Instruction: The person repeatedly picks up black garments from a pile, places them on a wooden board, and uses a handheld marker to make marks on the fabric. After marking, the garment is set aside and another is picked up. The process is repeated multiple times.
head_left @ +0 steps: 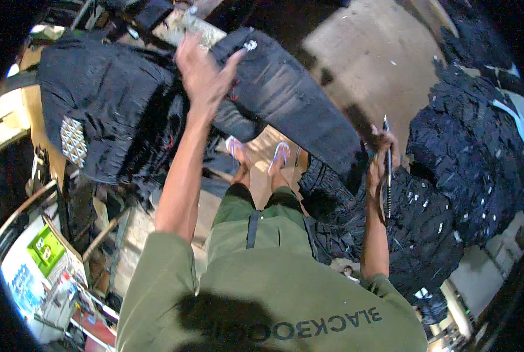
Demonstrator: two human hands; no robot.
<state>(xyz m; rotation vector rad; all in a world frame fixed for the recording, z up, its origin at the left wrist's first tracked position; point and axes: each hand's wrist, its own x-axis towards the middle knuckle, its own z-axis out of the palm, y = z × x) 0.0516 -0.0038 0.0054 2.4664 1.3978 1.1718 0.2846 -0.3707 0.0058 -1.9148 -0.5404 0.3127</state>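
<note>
Heavy fisheye: black vignette, edges bent. Light dim and uneven, bare tan concrete floor (373, 53) brightest, glare at left rim. Raised left hand (202, 73) motion-blurred. Dark denim loses detail.

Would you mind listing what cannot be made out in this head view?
- Left hand: motion-blurred, so its grip on the dark jeans is unclear.
- Thin dark tool in the right hand: too slim to identify; fingers cover part of it.
- Jeans pile: single garments indistinguishable in the dark; the rim cuts it off.
- Left-side clutter: small and distorted.
</note>
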